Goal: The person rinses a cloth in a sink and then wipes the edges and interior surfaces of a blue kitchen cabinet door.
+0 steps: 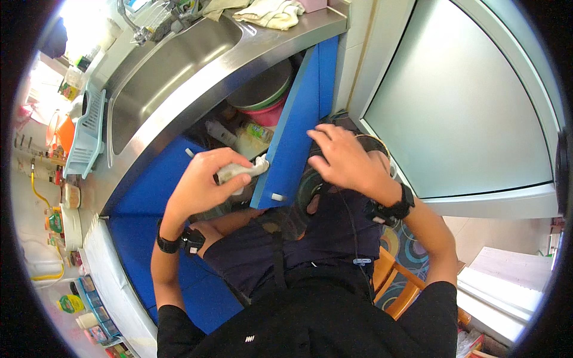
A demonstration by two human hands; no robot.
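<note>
A pale crumpled cloth is pinched in my left hand, its far end touching the free edge of a blue cabinet door. This door stands swung out from the cabinet under the sink and has a white handle near its lower end. My right hand is held on the other side of the door, fingers spread, with nothing in it. Inside the cabinet are a round dark lid over a pink tub, a white bottle and a bottle with a green label.
Above the cabinet is a steel sink with folded cloths on the counter. A light blue dish rack stands at the left. A frosted glass door is on the right, and a wooden chair is beside me.
</note>
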